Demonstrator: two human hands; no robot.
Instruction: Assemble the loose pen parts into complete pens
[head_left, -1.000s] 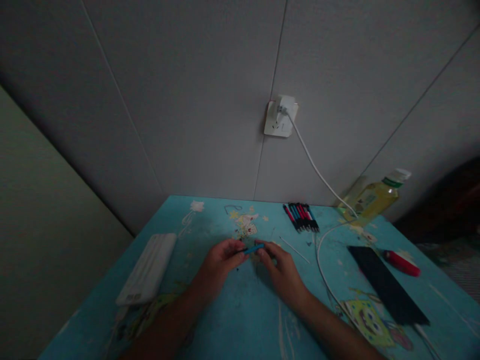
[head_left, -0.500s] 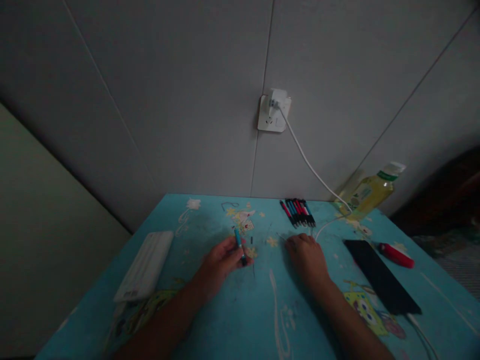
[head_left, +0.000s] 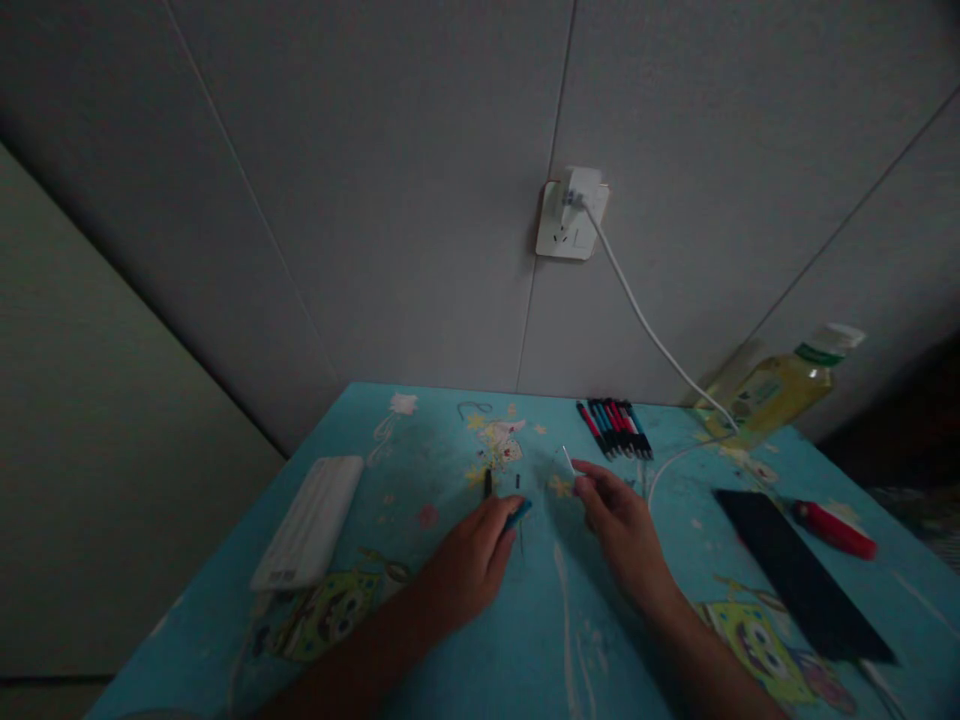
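Note:
My left hand (head_left: 476,550) is closed around a blue pen barrel (head_left: 517,514), whose end sticks out to the right past the thumb. Just beyond its fingers is a black pen part (head_left: 488,484); whether they touch it I cannot tell. A smaller black piece (head_left: 517,481) lies a little to the right. Between thumb and forefinger, my right hand (head_left: 616,515) pinches a thin pale rod (head_left: 568,460), tilted up to the left above the table. A thin dark line, perhaps another slim part, shows on the cloth by the left hand.
Several red, blue and black pens (head_left: 615,430) lie in a row at the back. A yellow-liquid bottle (head_left: 787,390), a black slab (head_left: 806,575) and a red-handled tool (head_left: 836,530) are on the right. At left lies a white power bank (head_left: 309,522). A white cable (head_left: 637,310) hangs from the wall socket.
My right hand has lifted from the table with the thin rod. My left hand has turned over, tipping the blue barrel sideways, and the black part now shows beyond it. The view has shifted left.

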